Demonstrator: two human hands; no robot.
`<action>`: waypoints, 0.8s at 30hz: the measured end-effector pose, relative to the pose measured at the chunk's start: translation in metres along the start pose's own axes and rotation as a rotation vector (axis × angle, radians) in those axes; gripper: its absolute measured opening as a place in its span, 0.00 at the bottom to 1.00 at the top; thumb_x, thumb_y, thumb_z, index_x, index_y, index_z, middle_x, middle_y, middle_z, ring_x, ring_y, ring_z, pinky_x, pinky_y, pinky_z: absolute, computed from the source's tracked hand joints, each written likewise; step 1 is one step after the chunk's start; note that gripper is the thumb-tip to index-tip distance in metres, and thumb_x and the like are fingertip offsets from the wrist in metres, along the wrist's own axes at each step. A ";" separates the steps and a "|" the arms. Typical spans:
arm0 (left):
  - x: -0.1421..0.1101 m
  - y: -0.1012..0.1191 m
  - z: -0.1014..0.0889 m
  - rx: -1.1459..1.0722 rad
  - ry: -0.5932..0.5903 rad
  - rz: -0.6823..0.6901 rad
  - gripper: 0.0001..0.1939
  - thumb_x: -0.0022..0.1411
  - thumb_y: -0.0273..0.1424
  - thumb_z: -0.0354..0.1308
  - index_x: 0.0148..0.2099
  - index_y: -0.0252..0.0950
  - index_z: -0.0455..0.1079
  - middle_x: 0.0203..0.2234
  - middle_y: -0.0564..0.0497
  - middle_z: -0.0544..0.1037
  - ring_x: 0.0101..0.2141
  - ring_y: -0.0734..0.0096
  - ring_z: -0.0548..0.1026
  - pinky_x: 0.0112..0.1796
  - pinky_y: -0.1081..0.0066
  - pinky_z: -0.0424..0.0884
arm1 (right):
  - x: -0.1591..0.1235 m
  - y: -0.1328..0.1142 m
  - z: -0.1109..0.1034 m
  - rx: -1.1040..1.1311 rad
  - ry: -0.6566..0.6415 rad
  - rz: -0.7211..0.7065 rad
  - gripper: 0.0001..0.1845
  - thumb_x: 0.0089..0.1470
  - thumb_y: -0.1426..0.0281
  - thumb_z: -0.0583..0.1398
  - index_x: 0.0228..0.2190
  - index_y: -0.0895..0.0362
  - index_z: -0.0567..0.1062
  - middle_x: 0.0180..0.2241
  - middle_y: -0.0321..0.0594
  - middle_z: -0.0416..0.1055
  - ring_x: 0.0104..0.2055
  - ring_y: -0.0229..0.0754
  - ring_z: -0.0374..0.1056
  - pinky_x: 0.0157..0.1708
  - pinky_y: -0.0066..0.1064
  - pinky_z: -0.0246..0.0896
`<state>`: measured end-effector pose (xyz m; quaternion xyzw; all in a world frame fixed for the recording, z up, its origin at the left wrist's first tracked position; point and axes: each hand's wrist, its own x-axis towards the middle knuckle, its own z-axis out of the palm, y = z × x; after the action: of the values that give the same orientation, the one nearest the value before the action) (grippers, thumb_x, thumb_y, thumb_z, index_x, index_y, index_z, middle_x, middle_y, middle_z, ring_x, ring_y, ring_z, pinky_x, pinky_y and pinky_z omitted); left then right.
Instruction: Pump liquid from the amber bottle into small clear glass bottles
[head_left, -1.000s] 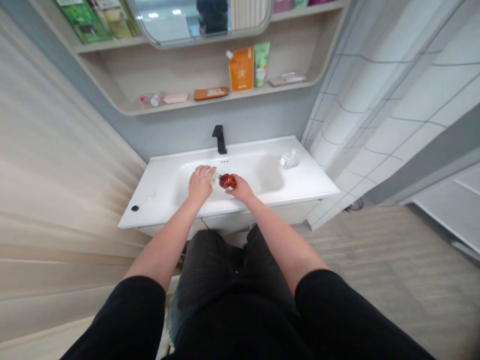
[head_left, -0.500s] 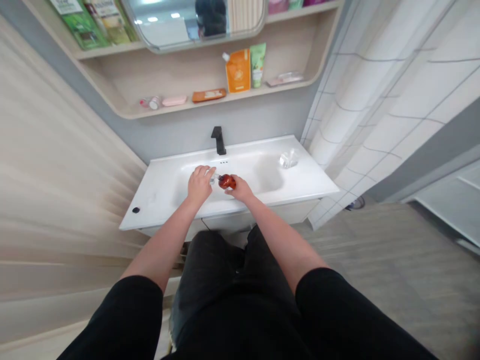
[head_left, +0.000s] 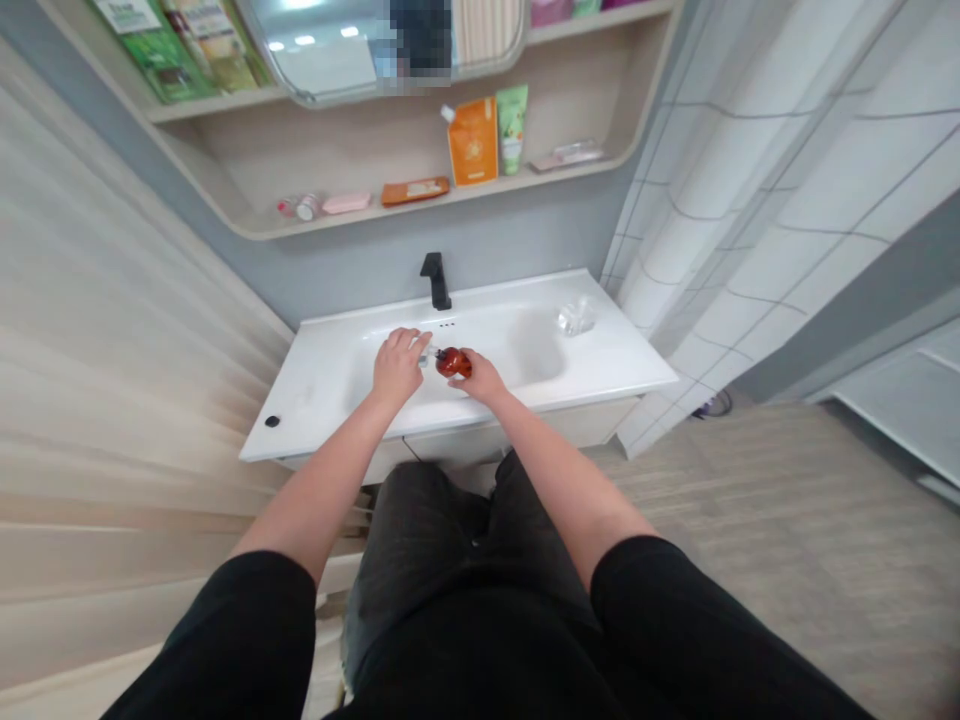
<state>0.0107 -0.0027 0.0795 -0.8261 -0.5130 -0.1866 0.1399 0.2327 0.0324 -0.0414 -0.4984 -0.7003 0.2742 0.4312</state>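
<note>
Amber bottle (head_left: 454, 362) stays put, right hand (head_left: 480, 378) curling fingers round it, left hand (head_left: 399, 365) pinching its clear neck (head_left: 425, 356).

Glossy amber-red pump bottle (head_left: 454, 362) above white basin (head_left: 319, 415). Matte black faucet (head_left: 436, 281) at back of basin. Plain grey wall (head_left: 510, 230) behind basin; above it, pale beige wood-tone shelf (head_left: 247, 165) with orange pouch (head_left: 472, 142), pale green tube (head_left: 511, 128), pink soap bar (head_left: 345, 203). Right of basin, white shower curtain (head_left: 750, 250) with thin grey grid lines. Near side of basin, black sleeves (head_left: 225, 640) and dark grey trousers (head_left: 420, 530).
</note>
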 end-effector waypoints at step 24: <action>0.009 -0.004 -0.007 0.008 -0.057 0.051 0.38 0.67 0.17 0.55 0.77 0.39 0.73 0.67 0.34 0.77 0.69 0.39 0.69 0.65 0.44 0.72 | -0.002 -0.004 -0.003 0.018 -0.002 0.025 0.43 0.46 0.65 0.81 0.62 0.52 0.77 0.56 0.47 0.84 0.55 0.58 0.82 0.63 0.52 0.76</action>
<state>0.0097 0.0026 0.0901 -0.8435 -0.4962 -0.1570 0.1332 0.2336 0.0290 -0.0368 -0.5029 -0.6920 0.2862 0.4316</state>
